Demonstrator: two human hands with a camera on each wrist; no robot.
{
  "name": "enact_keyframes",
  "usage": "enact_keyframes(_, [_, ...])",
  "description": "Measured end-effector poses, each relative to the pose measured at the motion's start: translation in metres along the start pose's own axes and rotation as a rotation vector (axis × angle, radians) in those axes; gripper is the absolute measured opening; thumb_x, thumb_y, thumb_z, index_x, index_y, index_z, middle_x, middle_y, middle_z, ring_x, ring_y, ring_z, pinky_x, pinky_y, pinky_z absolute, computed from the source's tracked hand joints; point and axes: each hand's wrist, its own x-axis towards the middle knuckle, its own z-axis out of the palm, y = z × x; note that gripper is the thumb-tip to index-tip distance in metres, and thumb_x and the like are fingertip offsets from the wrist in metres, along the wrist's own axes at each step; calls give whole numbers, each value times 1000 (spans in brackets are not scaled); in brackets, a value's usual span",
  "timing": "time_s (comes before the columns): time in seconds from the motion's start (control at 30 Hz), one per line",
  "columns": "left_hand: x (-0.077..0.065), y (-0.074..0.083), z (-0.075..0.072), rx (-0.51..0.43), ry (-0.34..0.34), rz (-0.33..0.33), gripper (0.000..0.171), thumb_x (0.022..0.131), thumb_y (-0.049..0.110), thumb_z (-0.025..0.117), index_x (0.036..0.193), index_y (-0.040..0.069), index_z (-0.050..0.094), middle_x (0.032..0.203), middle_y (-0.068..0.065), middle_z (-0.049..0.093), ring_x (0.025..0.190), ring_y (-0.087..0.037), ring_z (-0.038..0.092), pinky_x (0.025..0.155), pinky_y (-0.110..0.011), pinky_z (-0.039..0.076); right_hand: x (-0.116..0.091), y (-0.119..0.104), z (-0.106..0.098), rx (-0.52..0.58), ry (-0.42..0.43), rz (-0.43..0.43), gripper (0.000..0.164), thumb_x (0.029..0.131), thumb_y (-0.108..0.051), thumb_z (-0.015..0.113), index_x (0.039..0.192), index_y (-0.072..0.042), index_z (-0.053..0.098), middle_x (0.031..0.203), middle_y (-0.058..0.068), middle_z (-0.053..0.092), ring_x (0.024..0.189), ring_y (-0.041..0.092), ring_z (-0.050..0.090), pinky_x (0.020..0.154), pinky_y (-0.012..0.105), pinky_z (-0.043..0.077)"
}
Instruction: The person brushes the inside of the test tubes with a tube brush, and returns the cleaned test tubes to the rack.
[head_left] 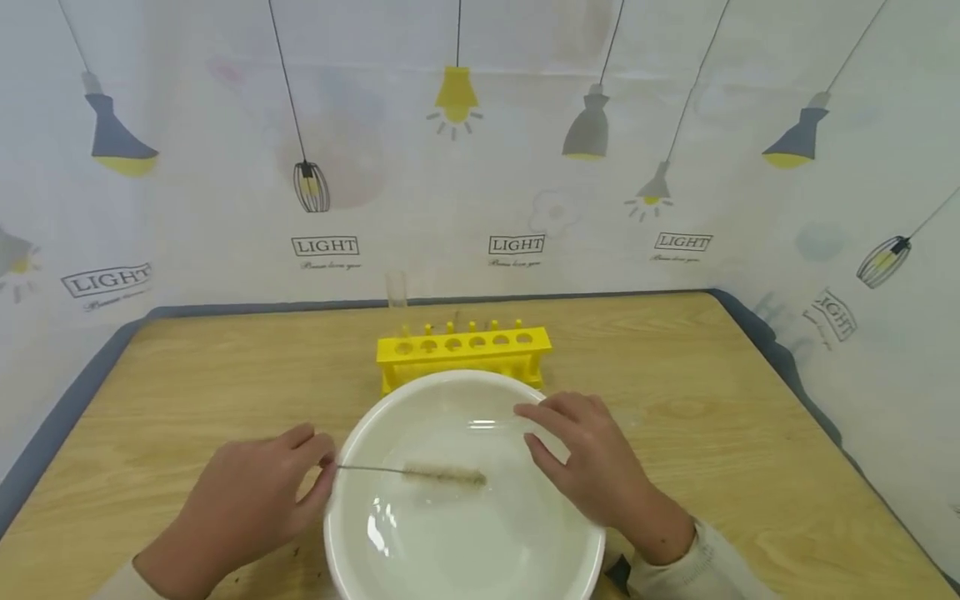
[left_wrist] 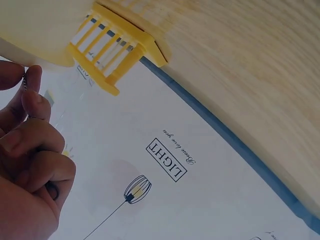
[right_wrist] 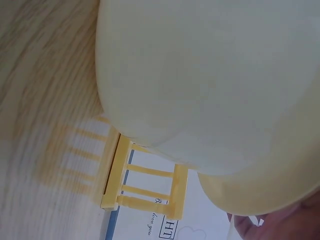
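My left hand (head_left: 258, 483) pinches the thin wire handle of a test tube brush (head_left: 446, 475) between thumb and fingertips at the left rim of a white basin (head_left: 588, 533). The brush's tan bristles lie over the basin's middle. In the left wrist view, the twisted wire (left_wrist: 25, 80) runs between the fingertips. At the right rim, my right hand (head_left: 596, 458) has its thumb and forefinger apart, reaching over the basin. Only a little of that hand (right_wrist: 290, 225) shows below the rim in the right wrist view. I cannot tell whether it holds something clear.
A yellow test tube rack (head_left: 463, 343) stands right behind the basin, with a clear test tube (head_left: 396, 290) upright at its left end. The wooden table (head_left: 225, 375) meets a white printed sheet (head_left: 450, 183) at the back and sides. Dark specks lie by the left hand.
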Motion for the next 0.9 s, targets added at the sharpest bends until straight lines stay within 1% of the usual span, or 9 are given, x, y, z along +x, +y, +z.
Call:
enact_keyframes(0.03, [-2,0,0,-8,5,-14,6,83,29,64,80,24,63,70,13,50,47,6,22,41,-15,19,0,0,1,1,1,1,39,82,-12,81,119,-18,71,97,-1,66,88,12,60,81,38,46])
enact_keyframes(0.2, [-8,1,-1,-37,35,-64,8,85,30,61,79,26,63,69,15,48,50,8,27,41,-13,20,2,-2,0,-26,4,17,36,83,-14,80,117,-18,72,97,-1,65,89,14,60,82,38,45])
enact_keyframes(0.27, [-8,1,-1,-45,39,-79,7,85,30,62,79,26,64,70,16,49,51,9,28,41,-13,20,2,-2,0,-41,13,23,34,82,-14,79,115,-17,72,95,-1,65,89,15,59,82,38,45])
enact_keyframes(0.3, [-8,2,0,-51,39,-88,5,83,29,65,79,26,64,70,17,49,51,9,28,41,-13,21,2,-2,-1,-48,20,23,33,81,-13,79,114,-16,73,94,-1,65,88,16,59,81,38,46])
enact_keyframes(0.43, [-10,3,1,-57,31,-124,7,80,28,70,81,27,64,71,18,46,50,9,25,41,-13,21,1,-1,0,-75,60,26,32,79,-11,78,110,-15,73,90,-1,65,86,17,57,79,37,46])
enact_keyframes(0.53, [-11,2,1,-58,29,-148,8,80,28,72,82,28,64,71,18,45,50,8,22,41,-13,20,1,-1,0,-100,95,23,30,77,-10,76,106,-15,73,88,-1,65,85,18,57,78,37,46])
enact_keyframes(0.67, [-11,1,2,-71,56,-161,8,80,27,71,81,27,63,70,18,44,49,9,19,41,-12,19,0,-2,0,-143,134,28,26,73,-9,72,99,-13,73,83,0,64,82,20,57,77,37,47])
enact_keyframes(0.77, [-13,0,3,-87,85,-166,7,80,26,69,81,26,63,70,18,44,49,9,17,41,-11,17,-1,-1,-1,-171,139,42,22,72,-10,69,94,-12,72,79,-1,62,79,20,55,75,37,46])
enact_keyframes(0.9, [-13,-1,3,-105,109,-172,5,81,25,68,81,25,63,70,16,44,49,9,18,41,-11,17,-2,-1,-1,-177,126,43,20,71,-12,68,91,-13,71,74,-2,60,76,18,51,73,36,43])
